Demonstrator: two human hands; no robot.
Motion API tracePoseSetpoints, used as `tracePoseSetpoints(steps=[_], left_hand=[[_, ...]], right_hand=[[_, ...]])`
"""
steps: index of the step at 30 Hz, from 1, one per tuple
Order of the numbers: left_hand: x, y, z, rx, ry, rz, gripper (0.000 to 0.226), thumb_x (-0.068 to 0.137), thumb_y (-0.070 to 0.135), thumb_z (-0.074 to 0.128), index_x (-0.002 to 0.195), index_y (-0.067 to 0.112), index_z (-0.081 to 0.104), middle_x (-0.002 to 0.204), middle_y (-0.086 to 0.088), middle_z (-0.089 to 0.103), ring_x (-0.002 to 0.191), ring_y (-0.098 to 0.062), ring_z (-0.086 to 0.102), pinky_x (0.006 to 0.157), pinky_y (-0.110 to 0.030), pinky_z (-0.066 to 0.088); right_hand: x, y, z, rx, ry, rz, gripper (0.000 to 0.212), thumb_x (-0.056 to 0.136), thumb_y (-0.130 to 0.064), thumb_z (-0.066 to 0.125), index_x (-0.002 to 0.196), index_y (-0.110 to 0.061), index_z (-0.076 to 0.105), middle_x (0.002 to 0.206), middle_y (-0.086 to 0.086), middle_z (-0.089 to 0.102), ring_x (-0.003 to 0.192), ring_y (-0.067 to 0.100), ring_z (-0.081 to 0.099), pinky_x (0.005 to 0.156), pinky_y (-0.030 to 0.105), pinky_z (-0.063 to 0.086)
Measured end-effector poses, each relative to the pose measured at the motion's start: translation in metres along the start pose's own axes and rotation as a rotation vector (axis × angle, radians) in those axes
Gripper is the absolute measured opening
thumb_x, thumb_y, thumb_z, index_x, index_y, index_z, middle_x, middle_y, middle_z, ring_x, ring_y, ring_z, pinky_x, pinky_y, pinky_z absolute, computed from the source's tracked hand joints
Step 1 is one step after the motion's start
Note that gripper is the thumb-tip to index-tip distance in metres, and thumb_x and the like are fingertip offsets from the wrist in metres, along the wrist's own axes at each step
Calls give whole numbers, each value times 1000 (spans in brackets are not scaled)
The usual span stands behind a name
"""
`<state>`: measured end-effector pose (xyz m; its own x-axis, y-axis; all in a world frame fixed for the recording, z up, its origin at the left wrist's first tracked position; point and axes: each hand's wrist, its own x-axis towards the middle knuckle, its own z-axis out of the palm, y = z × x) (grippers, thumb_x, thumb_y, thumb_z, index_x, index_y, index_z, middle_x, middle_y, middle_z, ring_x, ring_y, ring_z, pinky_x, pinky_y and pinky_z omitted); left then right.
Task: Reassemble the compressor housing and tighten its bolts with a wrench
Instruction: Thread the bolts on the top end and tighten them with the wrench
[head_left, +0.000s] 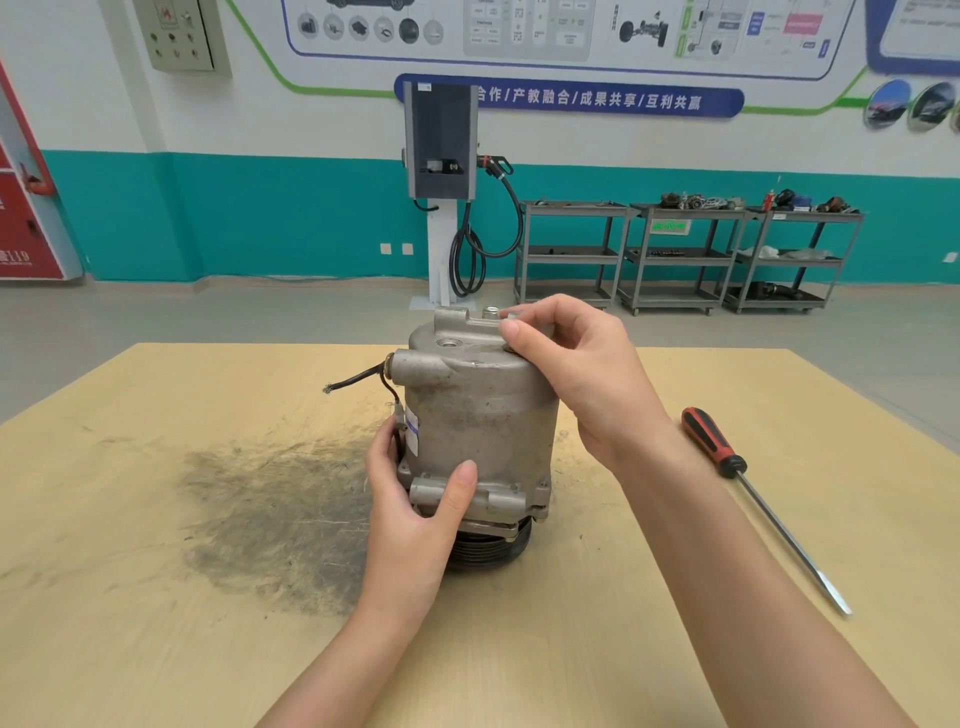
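Table (156, 649): carrying all items. Compressor housing (478, 410): standing upright at table ctr, pulley end down, looking assembled. Left hand (415, 499) gripping lower flange; right hand (566, 374) pinching at top, prob. starting a bolt. Screwdriver (758, 499) lying to the right. No wrench showing; tightening pending.

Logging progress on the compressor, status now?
Left hand grips compressor low on its housing. Right hand pinches at the top cover. Compressor upright on table. No wrench visible; screwdriver lies right, clear.

bright even indoor light | soft shadows | sharp centre | wide-angle bending at edges
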<state>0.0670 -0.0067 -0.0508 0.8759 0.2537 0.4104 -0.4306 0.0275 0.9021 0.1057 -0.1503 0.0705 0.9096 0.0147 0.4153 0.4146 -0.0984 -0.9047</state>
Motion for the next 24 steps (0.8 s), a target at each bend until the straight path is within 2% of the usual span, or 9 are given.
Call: tracePoseSetpoints(steps=[1,3,7,9,12,14,17,21,24], left_hand=[[0,0,0,0,-1,0,79,65,63,68,133,50,31,136,32,45,119,20,47,88,0,39],[0,1,0,2,-4,3,76,68,61,71,131,52,31,135,32,45,118,20,47,88,0,39],[0,-1,1,8,-2,12,63,76,44,70,128,52,34,134,30,46,117,21,49,86,1,39],[0,0,1,7,-1,12,63,77,43,69,128,52,34,133,31,47,117,21,48,87,1,39],[0,0,1,3,1,14,65,77,43,70,130,50,34,135,29,47,118,20,49,87,0,39],[1,0,1,-4,0,17,71,75,49,72,134,46,34,137,27,47,118,18,50,88,0,40],[0,0,1,-10,-1,9,79,67,60,69,136,46,33,136,28,48,119,17,50,88,-1,40],[0,0,1,-10,-4,0,75,66,62,69,131,52,33,136,29,47,119,17,50,88,0,40],[1,-1,0,-7,-6,-2,83,65,64,69,137,47,32,138,28,46,119,17,50,88,0,40]], right_hand=[[-1,-1,-1,-6,-30,-7,4,89,-23,69,85,-24,70,100,0,71,97,18,62,85,30,49],[-2,-1,-4,-6,-83,-1,11,93,-20,63,89,-24,73,102,-3,71,105,16,60,88,26,47],[-1,0,-4,5,-72,10,14,92,-15,64,81,-20,71,107,-6,68,111,14,58,89,23,44],[0,0,-1,10,-54,16,13,91,-16,66,78,-19,67,105,-8,67,104,12,59,84,21,43],[1,1,1,17,-49,13,17,89,-17,68,73,-18,62,98,-12,66,91,2,59,76,12,44],[2,2,1,25,-45,7,19,89,-18,68,72,-18,61,97,-13,66,86,-4,59,73,8,44],[2,1,1,20,-39,9,20,90,-19,68,71,-18,61,98,-12,67,86,-4,59,74,11,45],[1,0,1,24,-37,13,19,89,-19,69,72,-18,62,98,-11,67,91,2,59,76,16,44],[0,-2,-1,23,-59,19,15,90,-16,68,75,-17,65,105,-6,67,102,11,60,84,22,45]])
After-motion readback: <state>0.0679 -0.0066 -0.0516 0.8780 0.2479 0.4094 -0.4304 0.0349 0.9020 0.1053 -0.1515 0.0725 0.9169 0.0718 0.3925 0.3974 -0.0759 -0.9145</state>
